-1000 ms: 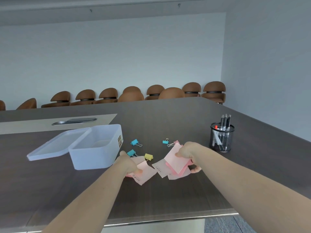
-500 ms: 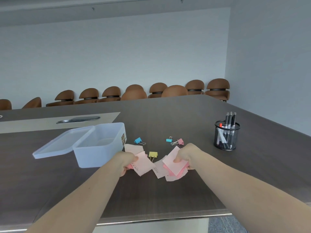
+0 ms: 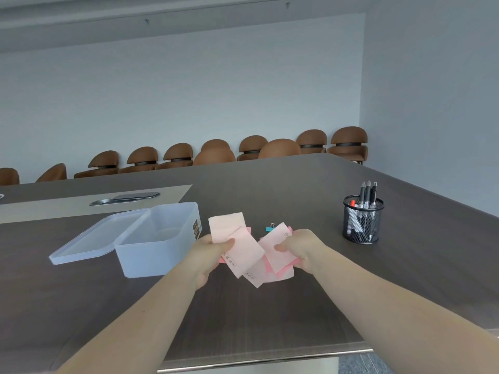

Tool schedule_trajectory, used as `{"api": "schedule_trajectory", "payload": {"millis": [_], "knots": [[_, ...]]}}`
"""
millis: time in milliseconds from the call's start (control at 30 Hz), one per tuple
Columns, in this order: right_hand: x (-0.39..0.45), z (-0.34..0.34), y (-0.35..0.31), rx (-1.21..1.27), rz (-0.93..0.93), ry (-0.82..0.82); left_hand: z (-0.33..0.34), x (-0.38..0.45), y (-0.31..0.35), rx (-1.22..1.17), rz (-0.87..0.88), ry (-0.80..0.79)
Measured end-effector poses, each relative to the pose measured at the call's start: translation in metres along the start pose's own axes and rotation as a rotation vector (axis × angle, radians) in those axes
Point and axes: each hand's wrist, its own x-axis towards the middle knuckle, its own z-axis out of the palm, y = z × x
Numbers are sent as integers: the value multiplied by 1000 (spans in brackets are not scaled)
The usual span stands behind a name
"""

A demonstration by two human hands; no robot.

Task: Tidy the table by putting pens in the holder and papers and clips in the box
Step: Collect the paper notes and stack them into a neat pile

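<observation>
Hands come first, nearest the viewer: the left hand is closed with thumb on top of a fan of pale pink paper slips, and the right hand is closed the same way on a second bunch of pink paper slips, the two bunches overlapping between them, seemingly lifted off the dark wood-grain table. Just left of the left hand, almost touching its knuckles, stands the open translucent plastic box, its long axis running away from the viewer, with its flat translucent lid lying beside it further left. So the papers' goal lies to the left, and the left hand is much nearer; I judge a short leftward carry would do. Beyond the papers a small teal binder clip lies on the table. Farther right, well apart, the black mesh pen holder holds pens upright.
</observation>
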Motion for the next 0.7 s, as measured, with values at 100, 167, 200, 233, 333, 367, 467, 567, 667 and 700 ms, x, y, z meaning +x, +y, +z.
{"api": "schedule_trajectory", "payload": {"millis": [100,167,200,233,333,367,467,567,667,700], "knots": [[3,-4,6,-29,-9,1,2,5,-9,138,-30,-81],[5,-4,10,-61,-8,-18,2,7,-13,239,-36,-127],[5,-3,11,-71,-10,-43,2,10,-16,267,-29,-141],[5,-2,13,-81,-12,-71,3,11,-18,285,-28,-152],[3,5,16,-123,-21,-133,5,14,-21,283,-31,-165],[3,7,15,-123,-31,-140,6,15,-22,273,-21,-156],[2,10,11,-40,-127,-134,7,21,-19,195,35,-88],[-1,9,-2,118,-267,-143,12,28,-8,73,88,-58],[-1,8,-13,211,-345,-153,23,37,4,-61,133,-29],[0,8,-17,224,-353,-165,26,40,6,-95,145,1]]}}
